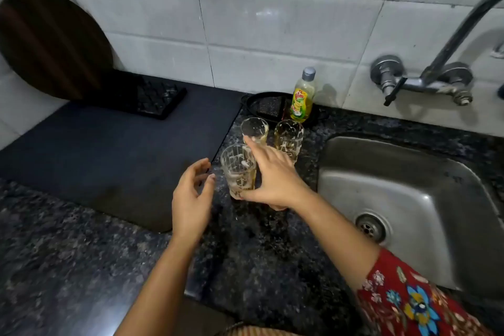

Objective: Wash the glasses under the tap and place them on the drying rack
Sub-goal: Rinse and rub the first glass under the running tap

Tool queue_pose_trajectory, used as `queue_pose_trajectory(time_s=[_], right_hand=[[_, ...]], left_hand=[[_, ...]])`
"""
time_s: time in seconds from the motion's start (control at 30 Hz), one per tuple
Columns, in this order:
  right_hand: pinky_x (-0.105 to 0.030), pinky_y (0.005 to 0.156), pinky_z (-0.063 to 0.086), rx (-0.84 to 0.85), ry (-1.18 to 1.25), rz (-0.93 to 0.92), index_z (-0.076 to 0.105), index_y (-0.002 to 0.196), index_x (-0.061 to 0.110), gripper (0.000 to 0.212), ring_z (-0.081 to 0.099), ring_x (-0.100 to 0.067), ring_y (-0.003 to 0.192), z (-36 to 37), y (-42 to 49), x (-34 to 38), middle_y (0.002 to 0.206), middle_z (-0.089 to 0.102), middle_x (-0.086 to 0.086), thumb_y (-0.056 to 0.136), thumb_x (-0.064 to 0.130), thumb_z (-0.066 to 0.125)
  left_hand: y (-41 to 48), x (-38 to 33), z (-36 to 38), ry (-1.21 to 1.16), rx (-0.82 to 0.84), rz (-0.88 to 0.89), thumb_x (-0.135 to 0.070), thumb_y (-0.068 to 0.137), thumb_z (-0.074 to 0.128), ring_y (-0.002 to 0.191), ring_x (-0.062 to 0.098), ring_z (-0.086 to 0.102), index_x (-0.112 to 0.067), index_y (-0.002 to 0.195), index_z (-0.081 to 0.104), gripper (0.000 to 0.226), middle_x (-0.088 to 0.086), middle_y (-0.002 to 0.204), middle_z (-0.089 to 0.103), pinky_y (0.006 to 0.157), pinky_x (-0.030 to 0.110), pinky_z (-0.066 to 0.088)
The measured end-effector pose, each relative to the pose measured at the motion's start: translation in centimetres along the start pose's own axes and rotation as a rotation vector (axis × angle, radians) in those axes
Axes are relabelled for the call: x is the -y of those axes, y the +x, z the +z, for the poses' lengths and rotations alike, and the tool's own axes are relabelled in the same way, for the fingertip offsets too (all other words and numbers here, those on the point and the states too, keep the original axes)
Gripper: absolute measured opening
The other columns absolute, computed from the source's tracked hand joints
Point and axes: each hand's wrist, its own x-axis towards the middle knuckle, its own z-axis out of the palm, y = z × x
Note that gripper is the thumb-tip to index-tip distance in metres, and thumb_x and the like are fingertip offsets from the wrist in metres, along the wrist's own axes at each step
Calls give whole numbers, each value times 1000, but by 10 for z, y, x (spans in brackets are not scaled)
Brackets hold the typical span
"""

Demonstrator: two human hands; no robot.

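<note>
Three dirty clear glasses with foamy residue stand on the dark granite counter, left of the sink. My right hand (272, 177) is wrapped around the nearest glass (237, 169), thumb at its base and fingers over its far side. The other two glasses, one at the back left (255, 129) and one at the back right (289, 139), stand just behind. My left hand (192, 199) hovers open beside the near glass, not touching it. The tap (447, 63) projects from the tiled wall above the steel sink (403, 191); no water runs.
A dark drying mat (109, 155) covers the counter on the left, with a black grid rack (161, 101) at its back. A yellow dish soap bottle (302, 95) stands by a black dish (268, 108). A round wooden board (49, 43) leans on the wall.
</note>
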Motion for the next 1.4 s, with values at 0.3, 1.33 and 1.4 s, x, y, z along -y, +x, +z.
queue_pose_trajectory(time_s=[0.3,1.33,1.4], right_hand=[[-32,83,51,-133,124,121,45,129,31,85,62,-15,107,0,24,18,118,65,8,56,59,80],[-27,86,51,-571,602,455,57,110,23,73,63,-10,93,-126,-155,-242,102,67,7,46,24,91],[-23,82,49,-533,602,464,56,113,21,74,62,-9,93,-120,-153,-248,104,66,7,47,23,91]], left_hand=[[19,5,-8,-36,16,5,-17,95,54,99,-14,55,-23,124,57,30,-17,120,59,77,2,44],[-5,-168,289,-21,335,18,-18,92,57,112,19,60,-9,129,53,38,8,123,63,100,34,45],[12,-183,304,59,336,15,-27,94,54,119,26,56,-7,136,48,47,13,128,60,103,36,42]])
